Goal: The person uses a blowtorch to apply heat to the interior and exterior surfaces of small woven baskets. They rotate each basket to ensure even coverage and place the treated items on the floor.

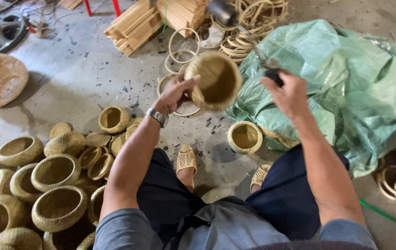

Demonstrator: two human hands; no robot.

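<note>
My left hand (176, 92), with a silver watch on the wrist, grips the rim of a small round woven basket (216, 79) held up in front of me, its opening turned toward me. My right hand (287, 95) is closed on the dark handle of a tool (272, 73) whose metal shaft runs up to a blurred head near the top of the view. The tool is just right of the basket. Whether it touches the basket I cannot tell.
Several finished woven baskets (56, 173) are heaped at lower left. One basket (245, 137) stands on the concrete floor between my feet. A big green plastic sack (346, 88) fills the right. Bamboo rings (182, 48), strips (135, 25) and flat woven lids (3, 81) lie beyond.
</note>
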